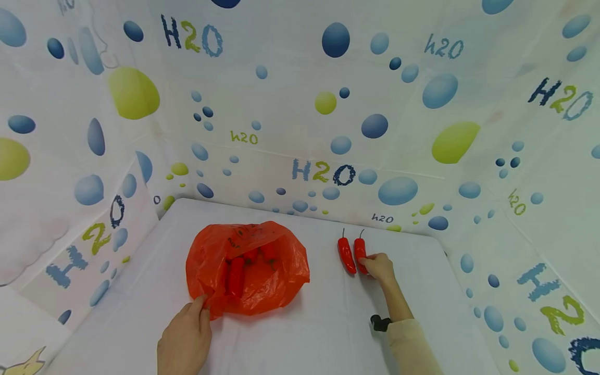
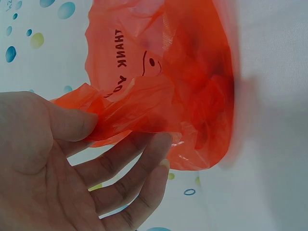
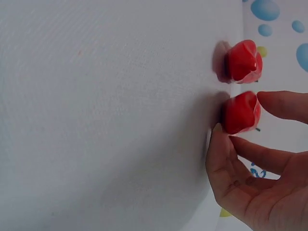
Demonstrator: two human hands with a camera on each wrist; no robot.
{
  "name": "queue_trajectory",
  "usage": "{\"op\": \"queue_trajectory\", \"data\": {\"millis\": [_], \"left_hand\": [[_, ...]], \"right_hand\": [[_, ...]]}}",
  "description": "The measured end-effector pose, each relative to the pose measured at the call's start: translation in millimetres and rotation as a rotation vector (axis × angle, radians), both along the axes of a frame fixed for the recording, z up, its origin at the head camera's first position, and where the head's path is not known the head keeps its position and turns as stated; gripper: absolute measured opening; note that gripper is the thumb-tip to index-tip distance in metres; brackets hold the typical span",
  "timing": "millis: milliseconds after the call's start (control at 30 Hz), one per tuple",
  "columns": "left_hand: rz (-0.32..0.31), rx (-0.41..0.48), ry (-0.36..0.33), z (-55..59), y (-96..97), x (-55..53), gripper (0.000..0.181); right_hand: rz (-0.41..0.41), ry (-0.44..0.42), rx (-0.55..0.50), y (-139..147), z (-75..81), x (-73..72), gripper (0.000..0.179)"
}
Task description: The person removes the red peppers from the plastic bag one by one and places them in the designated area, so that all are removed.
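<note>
My left hand pinches the near left edge of a red plastic bag between thumb and fingers. The bag lies on its side with its mouth toward me, and red peppers show inside, partly hidden by the plastic. In the left wrist view, thin plastic is bunched under the thumb. Two red chili peppers lie side by side to the right of the bag, stems pointing away. At the lower end of the right-hand chili pepper, my right hand has its thumb and fingers on either side.
A white cloth covers the table. Behind it and at both sides hang white sheets printed with blue and green drops. A small black device sits at my right wrist, beside a beige sleeve.
</note>
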State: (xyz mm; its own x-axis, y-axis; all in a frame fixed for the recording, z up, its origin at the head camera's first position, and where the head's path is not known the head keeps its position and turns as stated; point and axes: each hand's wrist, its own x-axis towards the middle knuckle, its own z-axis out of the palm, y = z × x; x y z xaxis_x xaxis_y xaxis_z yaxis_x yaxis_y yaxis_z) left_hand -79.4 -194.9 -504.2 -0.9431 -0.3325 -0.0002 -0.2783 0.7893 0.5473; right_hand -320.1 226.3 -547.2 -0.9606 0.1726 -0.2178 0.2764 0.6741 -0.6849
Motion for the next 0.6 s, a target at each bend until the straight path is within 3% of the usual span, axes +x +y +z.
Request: {"op": "queue_trajectory", "data": {"millis": [333,600], "left_hand": [[-0.004,0.005,-0.001,0.7,-1.0,1.1,0.042],[-0.001,0.006,0.021,0.3,-0.4,2.6,0.041]], "right_hand": [[-0.017,-0.002,0.031,-1.8,3.3,3.9,0.053],[0.034,0.11,0.09,-15.6,22.7,10.5,0.055]]}}
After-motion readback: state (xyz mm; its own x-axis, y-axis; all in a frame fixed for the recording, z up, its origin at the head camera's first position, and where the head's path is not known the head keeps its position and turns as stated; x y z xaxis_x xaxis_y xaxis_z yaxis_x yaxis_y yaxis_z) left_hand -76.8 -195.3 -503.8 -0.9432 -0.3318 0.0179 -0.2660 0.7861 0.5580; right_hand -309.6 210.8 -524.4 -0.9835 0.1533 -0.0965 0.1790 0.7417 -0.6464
